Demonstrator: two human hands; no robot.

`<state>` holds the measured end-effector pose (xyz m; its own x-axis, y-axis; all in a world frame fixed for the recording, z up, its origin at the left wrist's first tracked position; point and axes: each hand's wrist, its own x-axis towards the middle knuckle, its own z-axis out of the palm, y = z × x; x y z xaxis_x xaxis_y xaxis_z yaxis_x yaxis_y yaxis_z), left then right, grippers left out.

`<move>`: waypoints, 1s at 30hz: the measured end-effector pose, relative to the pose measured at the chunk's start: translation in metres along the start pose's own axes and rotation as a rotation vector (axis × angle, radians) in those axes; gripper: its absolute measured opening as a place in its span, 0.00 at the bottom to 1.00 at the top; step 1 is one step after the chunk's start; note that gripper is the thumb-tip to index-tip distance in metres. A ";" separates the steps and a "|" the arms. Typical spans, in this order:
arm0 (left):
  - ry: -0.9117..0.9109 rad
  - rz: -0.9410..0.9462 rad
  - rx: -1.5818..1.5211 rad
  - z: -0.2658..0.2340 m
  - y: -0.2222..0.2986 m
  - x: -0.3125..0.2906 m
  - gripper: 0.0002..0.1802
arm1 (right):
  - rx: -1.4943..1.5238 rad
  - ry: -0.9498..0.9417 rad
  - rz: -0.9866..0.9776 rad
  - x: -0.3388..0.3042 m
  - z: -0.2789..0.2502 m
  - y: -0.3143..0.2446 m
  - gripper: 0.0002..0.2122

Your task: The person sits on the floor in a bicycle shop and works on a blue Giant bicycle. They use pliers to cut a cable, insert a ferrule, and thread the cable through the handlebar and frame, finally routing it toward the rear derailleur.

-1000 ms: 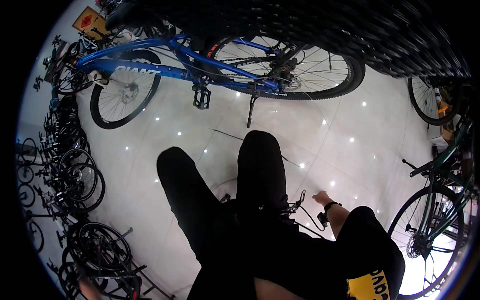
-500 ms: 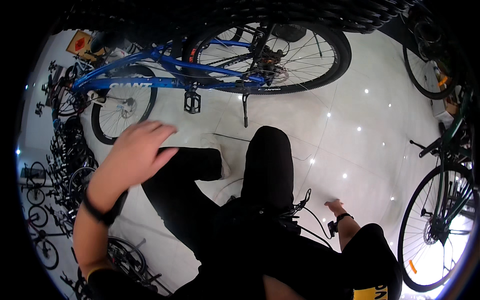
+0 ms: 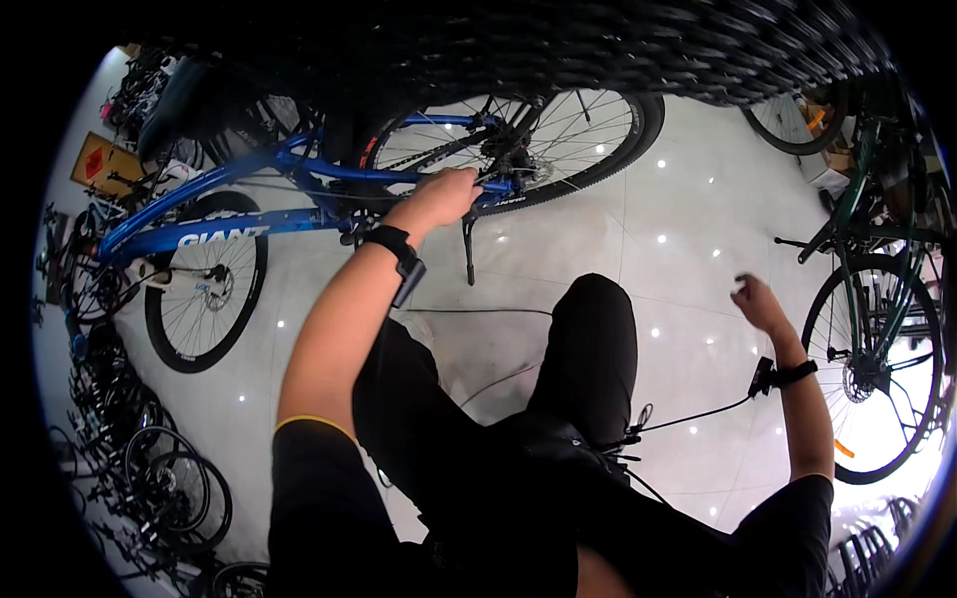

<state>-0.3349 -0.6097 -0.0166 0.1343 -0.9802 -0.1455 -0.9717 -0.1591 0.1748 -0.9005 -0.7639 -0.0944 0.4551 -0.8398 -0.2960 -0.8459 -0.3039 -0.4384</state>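
In front of me stands a blue bicycle (image 3: 221, 235), its rear wheel (image 3: 638, 149) to the right and its kickstand (image 3: 470, 249) pointing down to the floor. My left hand (image 3: 439, 199) is closed over the bicycle's lower rear frame tube, just left of the rear hub and above the kickstand. The tube is partly hidden under the fingers. My right hand (image 3: 760, 304) is raised off to the right, away from the bicycle, with its fingers curled. Something small and dark shows at its fingertips, too small to name. Both wrists wear black bands.
A dark green bicycle (image 3: 847, 204) stands at the right. Many parked bicycles (image 3: 174, 478) crowd the left side. A thin dark cable (image 3: 478, 311) lies on the pale tiled floor near my knees. Black woven material (image 3: 598, 50) fills the top edge.
My left hand has moved forward and right onto the blue bicycle's rear frame. My right hand has come up and forward from low near the floor. The view has shifted.
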 end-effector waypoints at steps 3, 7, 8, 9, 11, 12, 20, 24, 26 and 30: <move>0.100 0.034 -0.090 0.008 0.006 0.009 0.10 | 0.140 0.119 -0.220 0.009 -0.007 -0.090 0.14; 0.263 0.077 -0.087 0.026 0.009 0.011 0.09 | 0.306 -0.028 -0.230 0.041 0.061 -0.119 0.14; 0.308 0.097 -0.070 0.030 0.008 0.013 0.09 | 0.270 -0.125 -0.221 0.041 0.081 -0.118 0.14; 0.316 0.100 -0.079 0.030 0.008 0.011 0.08 | 0.236 -0.233 -0.216 0.036 0.094 -0.117 0.14; 0.314 0.129 -0.078 0.029 0.001 0.009 0.08 | 0.209 -0.381 -0.151 0.015 0.118 -0.104 0.13; 0.311 0.145 -0.078 0.029 -0.003 0.008 0.08 | 0.169 -0.398 -0.111 -0.005 0.125 -0.096 0.12; 0.412 0.261 -0.064 0.027 -0.004 0.018 0.08 | 1.149 -1.055 0.394 -0.354 0.202 -0.070 0.29; 0.278 0.212 -0.168 0.019 -0.006 0.024 0.09 | 0.862 -1.218 0.844 -0.429 0.226 -0.152 0.28; 0.291 0.244 -0.159 0.017 -0.007 0.022 0.09 | 0.823 -1.246 0.887 -0.441 0.216 -0.157 0.27; 0.149 0.162 -0.113 0.012 0.000 0.029 0.09 | 0.552 -1.345 1.000 -0.440 0.164 -0.124 0.27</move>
<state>-0.3335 -0.6369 -0.0325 0.0137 -0.9992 0.0369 -0.9559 -0.0022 0.2937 -0.9504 -0.2826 -0.0492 0.0028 0.4124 -0.9110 -0.8636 0.4603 0.2057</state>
